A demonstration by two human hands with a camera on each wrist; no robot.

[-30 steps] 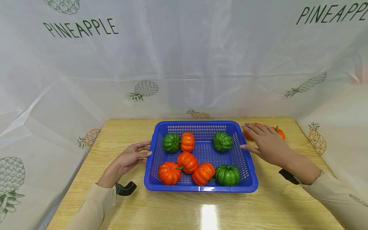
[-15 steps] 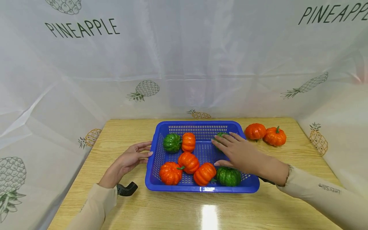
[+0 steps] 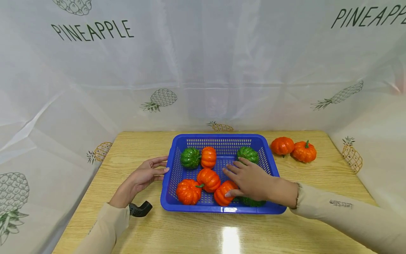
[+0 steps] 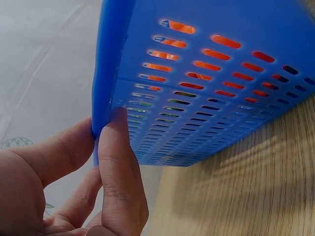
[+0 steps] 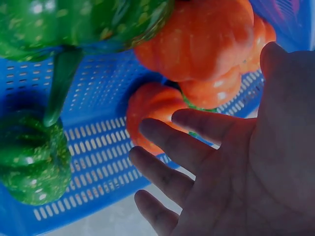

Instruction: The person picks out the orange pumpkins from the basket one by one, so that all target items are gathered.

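Head view: my left grip (image 3: 149, 174) pinches the left rim of the blue basket (image 3: 203, 208); my right grip (image 3: 252, 180), fingers apart, hovers near-right. Lining up a pumpkin, I'd judge; next calls for curling round one. Inside, four orange pumpkins (image 3: 188, 191), three green pumpkins (image 3: 190, 158); far right, two orange outsiders (image 3: 282, 145) on the bench (image 3: 139, 148).

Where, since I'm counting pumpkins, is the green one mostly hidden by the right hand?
In the head view, the green pumpkin sits front right in the basket, under the right hand, right of an orange pumpkin.
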